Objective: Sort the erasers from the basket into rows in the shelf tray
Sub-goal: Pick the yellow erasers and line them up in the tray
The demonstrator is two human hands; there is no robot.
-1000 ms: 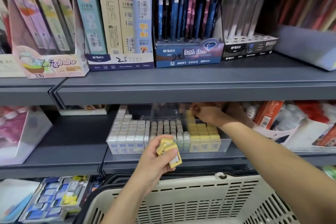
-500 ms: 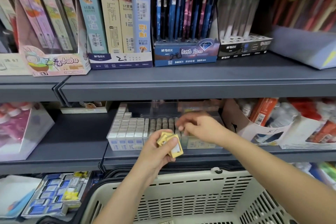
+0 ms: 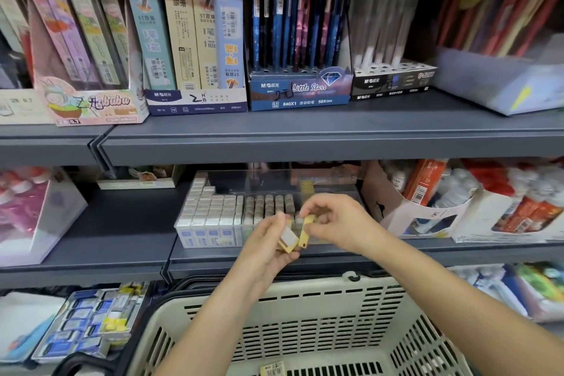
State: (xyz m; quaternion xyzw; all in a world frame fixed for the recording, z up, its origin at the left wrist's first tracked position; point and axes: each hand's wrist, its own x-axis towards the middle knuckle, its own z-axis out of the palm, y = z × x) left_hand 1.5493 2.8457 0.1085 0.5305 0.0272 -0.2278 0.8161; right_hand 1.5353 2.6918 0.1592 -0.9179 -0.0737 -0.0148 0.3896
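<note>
tray (image 3: 274,181) holds eraser rows (image 3: 213,210); basket (image 3: 305,314), a yellow eraser (image 3: 272,369).

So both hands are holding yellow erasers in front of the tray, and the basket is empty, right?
Not empty: the head view shows a loose eraser lying in the basket. The left hand and right hand do hold yellow erasers before the tray.

Pencil box (image 3: 299,91) — "Little Stars" (840X1, M&G).

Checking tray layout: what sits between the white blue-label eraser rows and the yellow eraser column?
Rows of grey erasers, standing in the clear tray; head view shows it.
</note>
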